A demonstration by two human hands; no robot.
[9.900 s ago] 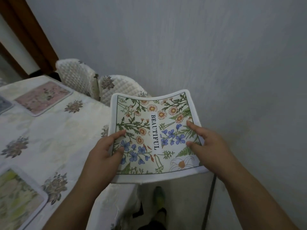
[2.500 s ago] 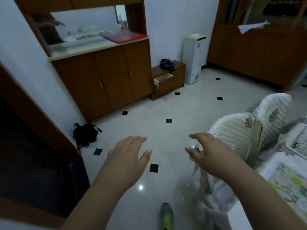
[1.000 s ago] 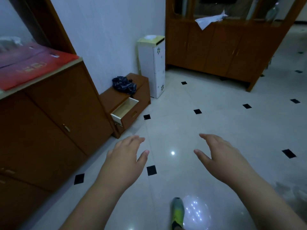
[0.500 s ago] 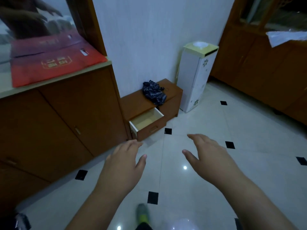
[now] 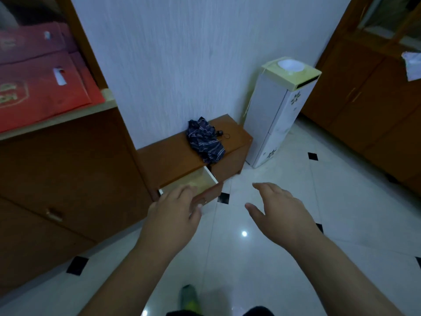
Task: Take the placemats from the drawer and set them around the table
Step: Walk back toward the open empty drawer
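Note:
A low brown cabinet (image 5: 173,153) stands against the white wall, and its drawer (image 5: 200,181) is pulled out. The pale inside of the drawer shows no placemat in the part I can see. My left hand (image 5: 173,213) hovers in front of the drawer, fingers apart, holding nothing, and covers the drawer's near left corner. My right hand (image 5: 278,213) is held out over the floor to the right of the drawer, also open with nothing in it. The table and the placemats are out of view.
A dark striped folded umbrella (image 5: 205,140) lies on the low cabinet. A tall white dispenser (image 5: 275,115) stands right of it. A large wooden sideboard (image 5: 57,179) with red boxes (image 5: 34,87) is at left, more wooden cabinets (image 5: 376,106) at right. Glossy tiled floor (image 5: 296,258) lies below.
I have walked closer to the open drawer; it now sits just beyond my left hand. Both hands stay open and empty.

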